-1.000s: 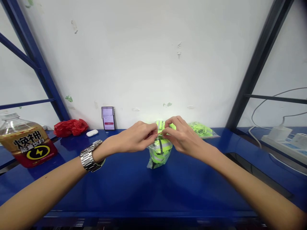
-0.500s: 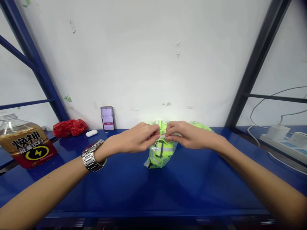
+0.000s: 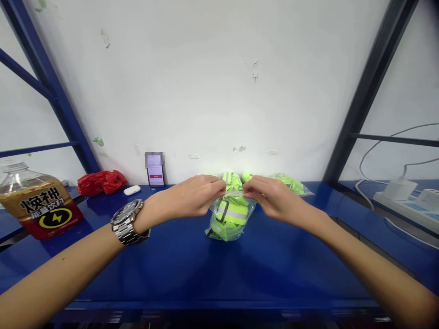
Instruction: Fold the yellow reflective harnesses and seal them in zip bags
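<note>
Clear bag (image 3: 229,218), packed with yellow-green reflective bands (image 3: 224,231), upright at centre, below and between your hands; contact of base with blue table (image 3: 192,274) unclear. Your left hand (image 3: 194,196) pinches left end of bag's top edge; your right hand (image 3: 274,196) pinches right end. Change: hands wider apart than half second ago, edge straighter, probably easier to control. Behind: more yellow-green bundles (image 3: 232,179) near wall (image 3: 212,91).
</note>
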`<move>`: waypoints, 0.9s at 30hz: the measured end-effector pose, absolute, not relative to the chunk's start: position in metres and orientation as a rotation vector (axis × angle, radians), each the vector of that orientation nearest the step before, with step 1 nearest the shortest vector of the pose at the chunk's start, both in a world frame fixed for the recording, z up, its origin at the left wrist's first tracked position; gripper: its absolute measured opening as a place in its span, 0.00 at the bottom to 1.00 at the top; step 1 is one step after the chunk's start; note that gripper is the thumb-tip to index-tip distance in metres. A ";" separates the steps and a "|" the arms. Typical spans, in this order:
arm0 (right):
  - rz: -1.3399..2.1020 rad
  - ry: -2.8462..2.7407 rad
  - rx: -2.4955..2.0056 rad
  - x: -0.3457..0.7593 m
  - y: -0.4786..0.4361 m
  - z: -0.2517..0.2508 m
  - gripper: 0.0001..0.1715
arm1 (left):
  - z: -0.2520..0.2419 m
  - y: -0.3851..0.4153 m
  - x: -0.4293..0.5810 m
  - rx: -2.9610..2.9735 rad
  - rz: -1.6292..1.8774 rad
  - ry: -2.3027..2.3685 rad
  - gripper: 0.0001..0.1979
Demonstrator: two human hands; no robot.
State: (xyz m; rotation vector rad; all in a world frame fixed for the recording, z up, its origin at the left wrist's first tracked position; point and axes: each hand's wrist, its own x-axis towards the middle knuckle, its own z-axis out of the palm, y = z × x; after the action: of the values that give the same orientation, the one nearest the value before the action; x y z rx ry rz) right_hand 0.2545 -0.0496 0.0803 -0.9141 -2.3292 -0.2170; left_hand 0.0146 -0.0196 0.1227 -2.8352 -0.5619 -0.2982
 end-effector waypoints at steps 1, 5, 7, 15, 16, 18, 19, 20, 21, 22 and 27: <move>-0.237 -2.343 -0.912 0.254 -0.050 0.079 0.08 | 0.123 -0.021 0.016 -2.849 -0.303 -0.564 0.10; -0.283 -2.392 -0.928 0.250 -0.052 0.075 0.07 | 0.126 -0.023 0.020 -2.878 -0.329 -0.522 0.10; -0.351 -2.414 -0.949 0.247 -0.054 0.075 0.08 | 0.127 -0.022 0.022 -2.884 -0.332 -0.490 0.11; -0.875 -2.476 -1.021 0.240 -0.065 0.078 0.13 | 0.123 -0.022 0.024 -2.951 -0.434 -0.413 0.09; -0.881 -2.482 -1.005 0.240 -0.066 0.079 0.13 | 0.122 -0.021 0.024 -2.962 -0.450 -0.423 0.08; -0.823 -2.503 -0.965 0.239 -0.065 0.080 0.13 | 0.122 -0.021 0.025 -2.984 -0.461 -0.444 0.07; -0.765 -2.511 -0.957 0.239 -0.065 0.081 0.12 | 0.122 -0.020 0.025 -2.992 -0.459 -0.453 0.06; -0.689 -2.514 -0.960 0.239 -0.064 0.081 0.11 | 0.122 -0.019 0.025 -2.999 -0.454 -0.461 0.06; -0.601 -2.513 -0.969 0.240 -0.063 0.082 0.10 | 0.123 -0.019 0.026 -3.006 -0.447 -0.469 0.06; -0.507 -2.505 -0.979 0.240 -0.061 0.082 0.09 | 0.123 -0.018 0.026 -3.013 -0.438 -0.478 0.05; -0.208 -2.450 -0.977 0.242 -0.056 0.081 0.06 | 0.127 -0.020 0.027 -3.061 -0.410 -0.557 0.05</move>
State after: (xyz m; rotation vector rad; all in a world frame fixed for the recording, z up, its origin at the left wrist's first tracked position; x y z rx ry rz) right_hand 0.2416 -0.0562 0.0806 -0.9770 -2.4503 -0.2076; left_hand 0.0266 -0.0201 0.1274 -3.0610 -0.5566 -0.4103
